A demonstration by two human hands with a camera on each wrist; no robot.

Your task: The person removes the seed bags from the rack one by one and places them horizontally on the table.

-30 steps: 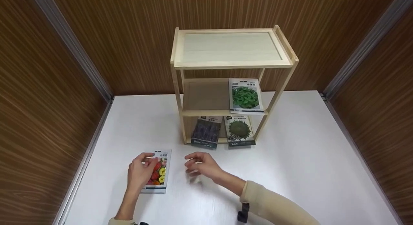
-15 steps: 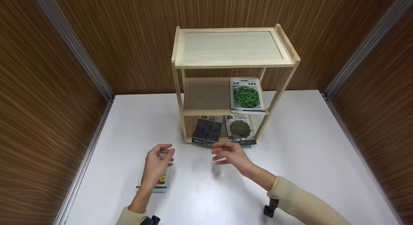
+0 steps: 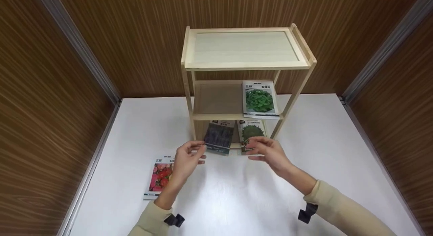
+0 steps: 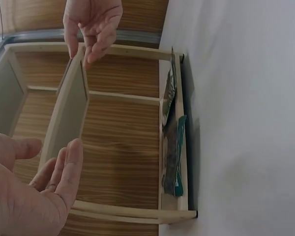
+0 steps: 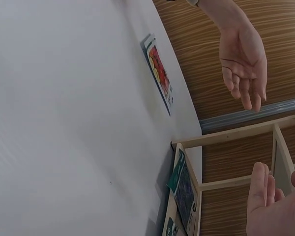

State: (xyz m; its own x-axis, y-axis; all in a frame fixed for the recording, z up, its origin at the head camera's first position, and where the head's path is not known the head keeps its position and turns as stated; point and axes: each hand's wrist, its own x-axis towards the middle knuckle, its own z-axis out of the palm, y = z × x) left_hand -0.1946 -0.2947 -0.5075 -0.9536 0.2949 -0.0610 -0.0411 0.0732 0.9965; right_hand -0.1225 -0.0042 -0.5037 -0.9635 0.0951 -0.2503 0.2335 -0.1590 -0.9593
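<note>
My left hand (image 3: pixel 187 160) hovers with bent, relaxed fingers in front of the rack's left side, apparently holding nothing. Its fingertips come near a dark purple seed packet (image 3: pixel 219 136) on the bottom shelf. To the right, my right hand (image 3: pixel 270 153) hangs with loose fingers before a seed packet with a spiky green flower (image 3: pixel 252 129), covering its lower part in the head view. In the wrist views both palms are bare, the left hand (image 4: pixel 34 191) and the right hand (image 5: pixel 280 211) lying clear of the packets.
A light wooden rack (image 3: pixel 247 65) stands against the back wall. A green-leaf seed packet (image 3: pixel 259 100) lies on its middle shelf, at the right. On the white table (image 3: pixel 135 127), a red-flower seed packet (image 3: pixel 159 177) lies at front left, partly hidden by the left forearm.
Both hands have moved right and forward toward the rack. The left hand has come away from above the red-flower packet, which stays on the table.
</note>
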